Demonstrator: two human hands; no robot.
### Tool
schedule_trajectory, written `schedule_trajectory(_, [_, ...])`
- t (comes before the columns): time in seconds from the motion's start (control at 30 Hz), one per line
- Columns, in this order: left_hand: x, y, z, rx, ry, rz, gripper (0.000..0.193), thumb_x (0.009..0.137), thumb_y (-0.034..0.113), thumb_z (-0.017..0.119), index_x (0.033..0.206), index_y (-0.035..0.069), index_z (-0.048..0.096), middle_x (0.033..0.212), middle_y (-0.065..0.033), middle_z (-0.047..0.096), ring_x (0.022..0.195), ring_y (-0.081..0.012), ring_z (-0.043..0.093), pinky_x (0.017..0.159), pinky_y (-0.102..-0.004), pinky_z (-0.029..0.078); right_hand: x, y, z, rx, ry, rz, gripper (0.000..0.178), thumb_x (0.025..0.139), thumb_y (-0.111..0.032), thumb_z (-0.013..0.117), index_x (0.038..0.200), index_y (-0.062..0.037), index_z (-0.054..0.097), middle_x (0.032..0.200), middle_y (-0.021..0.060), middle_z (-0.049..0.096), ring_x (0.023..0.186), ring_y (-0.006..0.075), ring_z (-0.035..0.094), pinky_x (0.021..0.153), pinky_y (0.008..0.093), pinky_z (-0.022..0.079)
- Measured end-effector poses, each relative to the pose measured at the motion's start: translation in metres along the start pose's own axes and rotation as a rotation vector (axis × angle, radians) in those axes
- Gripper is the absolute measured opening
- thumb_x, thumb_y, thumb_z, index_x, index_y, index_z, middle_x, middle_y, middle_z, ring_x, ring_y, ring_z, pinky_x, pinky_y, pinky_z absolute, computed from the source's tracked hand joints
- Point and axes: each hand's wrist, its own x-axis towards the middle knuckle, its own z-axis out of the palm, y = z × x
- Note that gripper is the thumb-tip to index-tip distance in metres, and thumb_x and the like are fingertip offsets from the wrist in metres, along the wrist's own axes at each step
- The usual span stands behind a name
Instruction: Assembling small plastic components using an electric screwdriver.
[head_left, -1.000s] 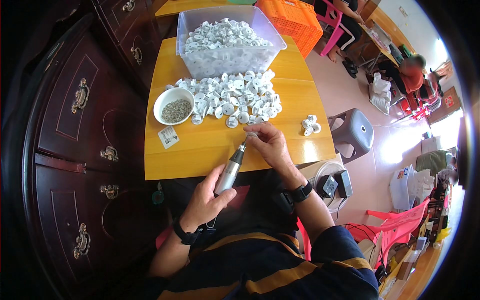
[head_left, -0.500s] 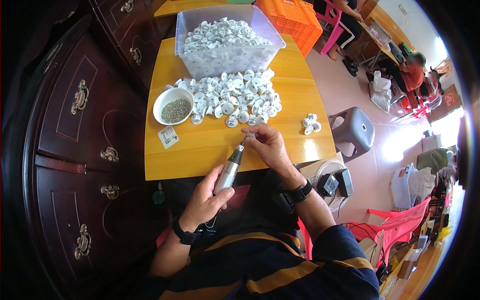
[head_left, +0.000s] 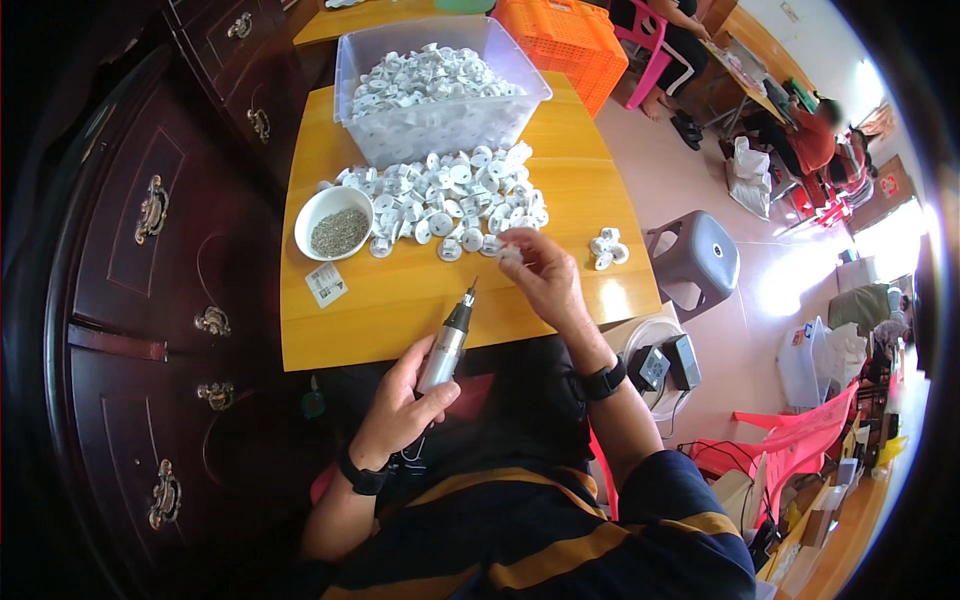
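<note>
My left hand [head_left: 405, 402] is wrapped round the silver body of an electric screwdriver [head_left: 441, 352], its thin bit pointing up and away over the table's near part. My right hand [head_left: 545, 278] pinches a small white plastic part [head_left: 511, 254] in its fingertips, apart from the bit. Just beyond it a loose heap of like white plastic parts [head_left: 440, 205] is spread on the yellow wooden table [head_left: 400, 310]. At the heap's left stands a white bowl [head_left: 303, 228] of small metal screws [head_left: 340, 233]. A printed label card [head_left: 326, 284] lies in front of the bowl.
Behind the heap a clear plastic bin [head_left: 440, 125] is full of white parts. A small cluster of parts [head_left: 608, 248] sits at the table's right edge. A grey stool [head_left: 700, 262] stands to the right, dark cabinets [head_left: 130, 230] to the left. Other people sit at the far right.
My right hand has drawn the white part away from the screwdriver's bit, up and slightly right. The screwdriver stays in my left hand, its bit now bare. The view has shifted slightly.
</note>
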Motion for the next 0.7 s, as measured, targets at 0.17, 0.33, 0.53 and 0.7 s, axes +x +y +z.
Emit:
schedule_trajectory(0.17, [0.0,0.002,0.003,0.048,0.03,0.015,0.067,0.096,0.016,0.069,0.153,-0.001,0.036,0.096,-0.0048,0.059,0.074,-0.0069,0.056,0.062,-0.0221,0.05,0.011,0.004,-0.039,-0.471,0.223,-0.173,0.016,0.086,-0.006,0.071,0.102,-0.0077,0.07,0.098,0.0123,0.071,0.089,0.028,0.068,0.078,0.0387,0.053])
schedule_trajectory(0.33, [0.001,0.002,0.003,0.074,0.031,0.012,0.066,0.096,0.016,0.069,0.152,-0.001,0.037,0.097,-0.0045,0.06,0.073,-0.0066,0.057,0.062,-0.0218,0.05,0.011,0.022,-0.067,-0.964,0.246,-0.091,0.015,0.083,-0.01,0.071,0.096,-0.0124,0.075,0.119,0.0119,0.065,0.122,0.0343,0.055,0.101,0.0525,0.04])
schedule_trajectory(0.53, [0.001,-0.003,0.0,0.096,0.062,0.043,0.065,0.095,0.019,0.071,0.149,-0.001,0.041,0.099,-0.0052,0.061,0.071,-0.0082,0.058,0.063,-0.025,0.051,0.01,0.021,-0.075,-1.044,0.279,-0.026,0.037,0.081,-0.007,0.07,0.117,-0.0146,0.07,0.134,0.016,0.059,0.134,0.0376,0.047,0.111,0.0599,0.034])
schedule_trajectory(0.7, [0.004,-0.013,-0.001,0.16,0.095,0.104,0.064,0.092,0.022,0.073,0.145,0.0,0.045,0.101,-0.0106,0.065,0.077,-0.0147,0.063,0.072,-0.0315,0.053,0.034,-0.032,-0.042,-0.753,0.199,-0.273,0.036,0.08,-0.004,0.072,0.115,-0.0106,0.069,0.128,0.018,0.063,0.123,0.042,0.056,0.105,0.0495,0.045])
